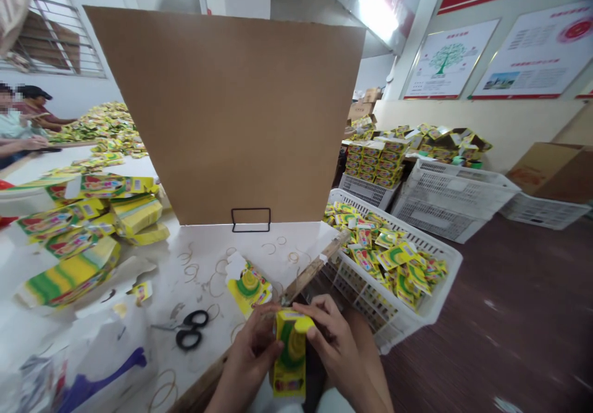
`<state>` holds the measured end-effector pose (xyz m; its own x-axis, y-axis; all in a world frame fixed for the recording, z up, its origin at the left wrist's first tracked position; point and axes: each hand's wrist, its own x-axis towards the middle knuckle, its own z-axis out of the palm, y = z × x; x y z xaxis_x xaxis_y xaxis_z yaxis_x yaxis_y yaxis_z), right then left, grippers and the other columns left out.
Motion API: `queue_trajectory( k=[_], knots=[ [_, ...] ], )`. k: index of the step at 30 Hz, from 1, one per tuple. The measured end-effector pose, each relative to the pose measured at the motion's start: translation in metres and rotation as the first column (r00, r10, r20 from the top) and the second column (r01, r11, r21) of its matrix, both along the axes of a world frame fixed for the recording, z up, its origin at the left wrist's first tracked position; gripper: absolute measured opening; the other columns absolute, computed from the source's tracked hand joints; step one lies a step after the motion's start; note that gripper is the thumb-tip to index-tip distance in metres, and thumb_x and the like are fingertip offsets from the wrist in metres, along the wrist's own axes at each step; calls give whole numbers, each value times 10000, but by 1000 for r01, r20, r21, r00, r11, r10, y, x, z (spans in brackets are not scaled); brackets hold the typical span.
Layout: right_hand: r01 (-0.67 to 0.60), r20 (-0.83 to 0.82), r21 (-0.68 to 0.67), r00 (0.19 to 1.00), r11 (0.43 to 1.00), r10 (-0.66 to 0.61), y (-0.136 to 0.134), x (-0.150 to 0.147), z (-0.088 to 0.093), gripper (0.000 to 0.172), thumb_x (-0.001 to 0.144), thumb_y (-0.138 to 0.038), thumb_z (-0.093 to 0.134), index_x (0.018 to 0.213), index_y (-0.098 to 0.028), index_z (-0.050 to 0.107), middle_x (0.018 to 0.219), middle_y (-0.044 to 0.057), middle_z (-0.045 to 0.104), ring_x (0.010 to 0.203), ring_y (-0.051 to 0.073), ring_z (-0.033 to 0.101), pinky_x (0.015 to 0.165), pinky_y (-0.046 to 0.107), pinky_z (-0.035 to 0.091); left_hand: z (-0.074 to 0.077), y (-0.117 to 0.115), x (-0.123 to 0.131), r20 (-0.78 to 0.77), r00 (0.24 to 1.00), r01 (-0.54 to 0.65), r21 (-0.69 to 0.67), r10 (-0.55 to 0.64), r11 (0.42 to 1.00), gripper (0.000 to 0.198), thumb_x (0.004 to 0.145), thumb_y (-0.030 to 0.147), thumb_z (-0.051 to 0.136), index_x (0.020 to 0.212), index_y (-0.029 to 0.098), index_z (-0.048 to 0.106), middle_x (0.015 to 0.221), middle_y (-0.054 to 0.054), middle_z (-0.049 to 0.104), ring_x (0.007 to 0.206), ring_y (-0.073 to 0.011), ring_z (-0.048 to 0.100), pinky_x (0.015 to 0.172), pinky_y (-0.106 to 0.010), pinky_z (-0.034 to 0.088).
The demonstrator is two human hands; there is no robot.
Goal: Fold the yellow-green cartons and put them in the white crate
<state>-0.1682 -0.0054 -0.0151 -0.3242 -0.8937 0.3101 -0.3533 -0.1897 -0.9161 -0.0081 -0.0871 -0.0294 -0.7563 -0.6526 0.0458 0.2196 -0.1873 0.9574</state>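
A small yellow and green carton stands upright between my hands, over the near edge of the table. My left hand grips its left side, the thumb pressed on the front panel. On the other side my right hand has its thumb and fingers at the carton's top right corner, where a yellow flap shows. Just beyond the left fingers a flattened yellow carton lies on the table. Black-handled scissors rest to the left of my left hand.
A tall cardboard panel rises behind a black wire stand. Stacked flat cartons and a white plastic bag occupy the left. Rubber bands lie scattered around. At right, a white crate holds many small packets. Two people sit far left.
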Motion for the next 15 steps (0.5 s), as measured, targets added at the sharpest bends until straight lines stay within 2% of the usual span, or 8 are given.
queue_trajectory(
  k=[3,6,10,15],
  knots=[
    [-42,39,154,999,987,36,1,1,6,337,805,-322,600,1132,-253,642,933,42,680,863,203,634,739,281,499,2,1,-1,58,998,-29,-87,34,996,420,802,335,625,1166,224,445,941,-69,672,790,-204,639,724,-311,502],
    [-2,-16,228,1000,974,6,-2,-1,9,317,774,-198,594,1087,-243,615,866,12,715,764,188,657,668,255,494,6,2,-2,81,997,6,-104,2,995,452,808,364,608,1196,224,424,927,-72,684,777,-211,647,709,-315,502],
    [92,-144,263,988,960,-55,-9,-2,8,233,754,-197,609,980,-253,623,629,-31,685,545,175,609,532,247,441,12,4,-4,-6,998,64,-11,-64,998,446,803,358,617,1180,242,408,951,-78,696,821,-229,667,701,-319,504],
    [58,-102,288,994,956,-30,-11,1,3,374,701,-187,673,1066,-257,630,685,-22,716,540,172,611,522,246,446,14,4,-8,-53,998,25,83,-21,996,450,746,313,690,1117,238,445,987,-93,702,835,-237,684,701,-325,519]
  ],
)
